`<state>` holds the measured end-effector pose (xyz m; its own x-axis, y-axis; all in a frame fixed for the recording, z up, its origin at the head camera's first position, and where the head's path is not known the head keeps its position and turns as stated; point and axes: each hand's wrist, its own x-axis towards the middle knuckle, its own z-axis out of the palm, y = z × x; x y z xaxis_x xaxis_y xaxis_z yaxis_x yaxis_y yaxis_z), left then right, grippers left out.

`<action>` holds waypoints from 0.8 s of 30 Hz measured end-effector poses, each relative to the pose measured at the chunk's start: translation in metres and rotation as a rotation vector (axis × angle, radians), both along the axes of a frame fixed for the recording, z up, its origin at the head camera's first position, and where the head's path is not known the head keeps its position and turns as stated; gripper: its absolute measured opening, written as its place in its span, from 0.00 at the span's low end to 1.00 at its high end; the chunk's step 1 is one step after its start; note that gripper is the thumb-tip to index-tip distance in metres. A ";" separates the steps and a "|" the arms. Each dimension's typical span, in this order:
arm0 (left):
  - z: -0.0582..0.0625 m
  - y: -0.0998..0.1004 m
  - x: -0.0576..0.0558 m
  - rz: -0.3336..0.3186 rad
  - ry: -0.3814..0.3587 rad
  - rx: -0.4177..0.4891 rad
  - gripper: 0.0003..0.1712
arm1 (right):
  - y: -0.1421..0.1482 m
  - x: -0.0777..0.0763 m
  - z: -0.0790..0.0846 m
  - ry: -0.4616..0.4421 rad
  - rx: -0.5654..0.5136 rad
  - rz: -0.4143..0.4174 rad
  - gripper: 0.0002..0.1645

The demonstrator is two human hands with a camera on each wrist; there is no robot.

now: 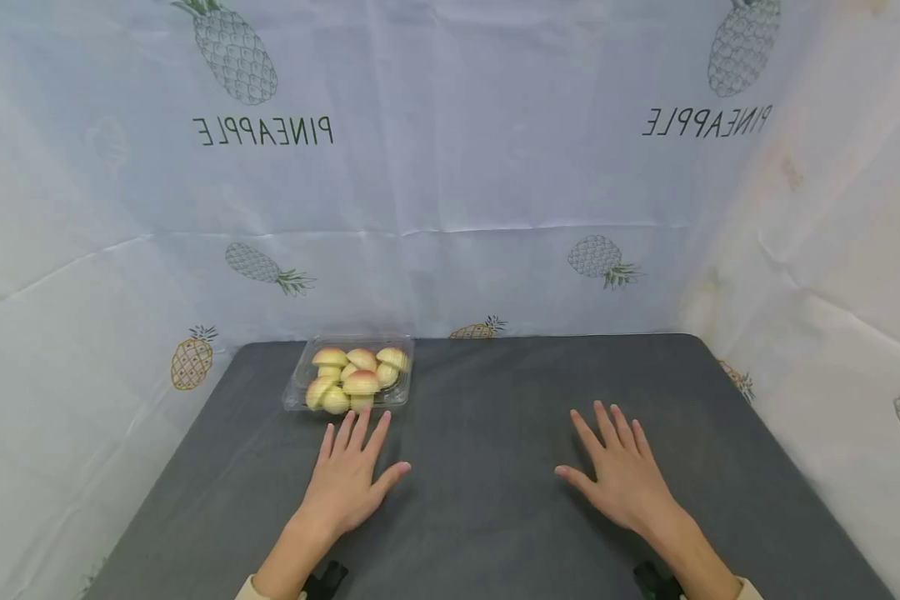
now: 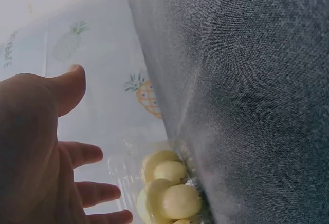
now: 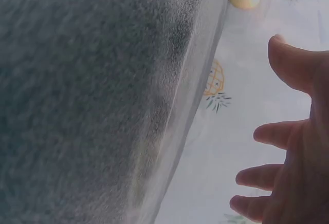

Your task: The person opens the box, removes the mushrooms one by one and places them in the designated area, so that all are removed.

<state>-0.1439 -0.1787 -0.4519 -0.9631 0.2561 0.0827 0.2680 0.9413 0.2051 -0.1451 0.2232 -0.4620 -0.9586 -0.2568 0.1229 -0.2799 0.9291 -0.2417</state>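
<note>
A clear plastic box stands at the back left of the table, holding several pale yellow, mushroom-shaped pieces with reddish caps. In front of it is my left hand, palm down with fingers spread and straight. Its fingertips come close to the box's front edge in the head view; whether they touch cannot be told. My right hand is spread the same way over the right side of the table, apart from the box. Both wrist views show straight fingers with nothing in them; the left one also shows the pale pieces beyond the fingers.
A dark grey cloth covers the table. Behind it and along both sides hangs a white curtain printed with pineapples and mirrored lettering. Dark straps sit at the wrists.
</note>
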 end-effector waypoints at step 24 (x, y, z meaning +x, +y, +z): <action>-0.001 -0.011 0.005 -0.002 0.196 0.077 0.39 | -0.035 -0.008 0.003 0.006 -0.062 0.056 0.52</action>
